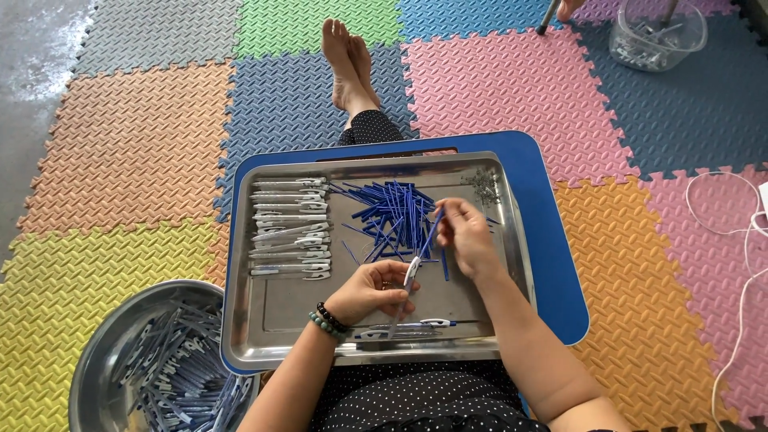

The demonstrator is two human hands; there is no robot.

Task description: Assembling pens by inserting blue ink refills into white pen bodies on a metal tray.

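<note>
The floor is covered with a big foam mat (144, 136) made of squares in many colours: pink, blue, green, orange, yellow and grey. A person sits on it with bare feet (350, 64) stretched out in front.

A blue lap table (552, 232) rests over the person's legs. On it lies a shiny metal tray (276, 320). A round metal bowl (104, 352) sits on the mat to the left, full of finished pens. A clear tub (658, 36) stands far off at the top right, and a white cord (740, 264) curls along the right side.

In the tray, a stack of white pen shells (292, 228) lies on the left. A heap of blue refills (392, 216) lies in the middle, just beside the right hand.

The left hand (370, 290) is closed around a white pen body (411, 274), low in the tray. The right hand (468, 236) pinches the top end of one thin blue refill (430, 234). The refill slants down and to the left, and its low end meets the top of the pen body. So the two hands are near each other, with the refill running between them. One finished pen (412, 326) lies flat near the front rim.
</note>
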